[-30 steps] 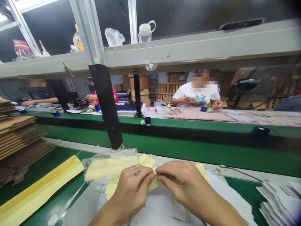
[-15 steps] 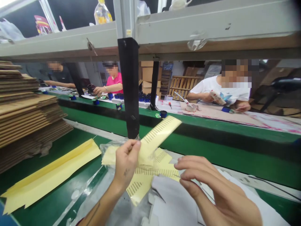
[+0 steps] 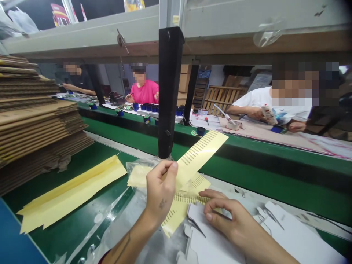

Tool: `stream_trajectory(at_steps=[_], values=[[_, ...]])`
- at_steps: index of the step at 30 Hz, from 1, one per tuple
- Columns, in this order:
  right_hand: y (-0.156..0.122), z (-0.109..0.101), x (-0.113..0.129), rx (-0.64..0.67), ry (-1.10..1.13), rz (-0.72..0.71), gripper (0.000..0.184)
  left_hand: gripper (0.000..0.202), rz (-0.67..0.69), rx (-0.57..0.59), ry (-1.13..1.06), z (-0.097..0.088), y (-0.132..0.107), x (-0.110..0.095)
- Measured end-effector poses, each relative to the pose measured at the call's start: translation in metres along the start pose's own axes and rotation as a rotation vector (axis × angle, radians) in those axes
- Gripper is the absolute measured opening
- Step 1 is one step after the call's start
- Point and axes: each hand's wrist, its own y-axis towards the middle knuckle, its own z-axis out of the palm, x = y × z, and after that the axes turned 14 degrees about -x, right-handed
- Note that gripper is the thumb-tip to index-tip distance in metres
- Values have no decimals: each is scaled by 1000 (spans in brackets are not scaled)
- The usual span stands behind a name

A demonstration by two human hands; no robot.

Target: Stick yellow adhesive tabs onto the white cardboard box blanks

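My left hand (image 3: 161,192) pinches a yellow sheet of labels (image 3: 205,151), printed with rows of small dark marks, and tilts it up to the right. Below it, more yellow label sheets (image 3: 172,218) lie partly under a clear plastic bag (image 3: 137,165). My right hand (image 3: 229,216) is over a white flat carton (image 3: 210,238), with thumb and forefinger tips close together and the middle finger stretched out past them. Whatever may be between those tips is too small to make out.
Folded yellow backing paper (image 3: 74,194) lies on the green surface at left, beside stacked flat cardboard (image 3: 35,124). More white cartons (image 3: 297,234) lie at right. A black-wrapped post (image 3: 169,91) stands ahead under a shelf (image 3: 233,25). Co-workers sit across the green conveyor (image 3: 261,168).
The view has shifted, so the scene sits farther right. My right hand has drawn back left and its forefinger and thumb have come closer together. My left hand keeps the label sheet.
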Motion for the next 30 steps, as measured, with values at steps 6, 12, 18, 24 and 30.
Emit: stream_trajectory(at_steps=[6, 12, 18, 24, 30], values=[[0, 3, -10, 31, -15, 19, 28, 22, -6, 16, -5, 0, -2, 1], [0, 6, -10, 8, -20, 44, 24, 22, 4, 26, -1, 1, -4, 0], [0, 7, -3, -9, -55, 54, 23, 23, 4, 37, 7, 2, -5, 1], [0, 9, -4, -53, -80, 43, 21, 23, 10, 32, 22, 1, -5, 1], [-2, 10, 2, -79, -108, 48, 21, 22, 10, 34, 13, 2, -4, 2]])
